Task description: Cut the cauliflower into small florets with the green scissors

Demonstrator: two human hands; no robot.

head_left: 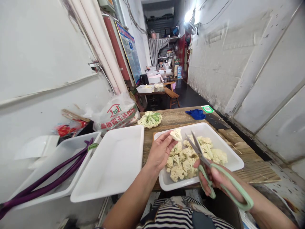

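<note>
My left hand (160, 149) pinches a small cauliflower floret (176, 135) over the left part of a white tray (234, 163). Several cut cauliflower pieces (187, 159) lie heaped in that tray. In my right hand (218, 181) are scissors (228, 190) with pale green handles, my fingers through the loops. Their blades are parted and point up toward the floret, a little to its right, not touching it. A larger cauliflower piece (150, 120), stem side up, lies on the wooden table (175, 116) behind the tray.
Left of me stand a white tray (114, 159) and another holding long purple eggplants (69, 170), beside a printed plastic bag (116, 111). A blue cloth (196, 114) and a cleaver (220, 125) lie at the table's far right. Farther back, a person (161, 66) sits at a table.
</note>
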